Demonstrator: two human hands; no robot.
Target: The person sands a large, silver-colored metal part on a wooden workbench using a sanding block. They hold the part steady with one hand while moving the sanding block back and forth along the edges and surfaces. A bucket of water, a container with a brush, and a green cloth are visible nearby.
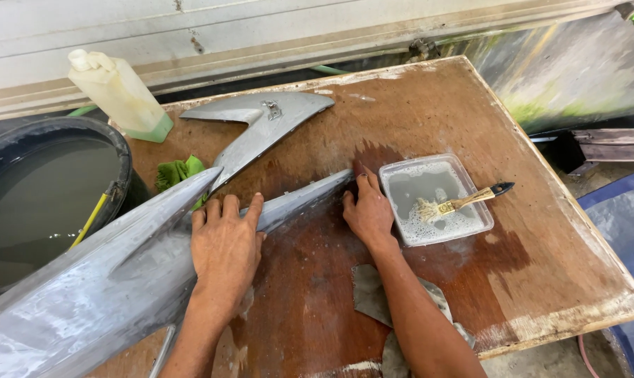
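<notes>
Head view: panel [121,273] under left hand [224,241].

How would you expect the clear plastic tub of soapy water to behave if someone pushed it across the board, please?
The tub looks thin-walled, so it would probably flex. It is part-filled with foamy water, so that would likely slosh. The brush resting across its rim might tip out, and the wet board probably lets it slide easily.
</notes>
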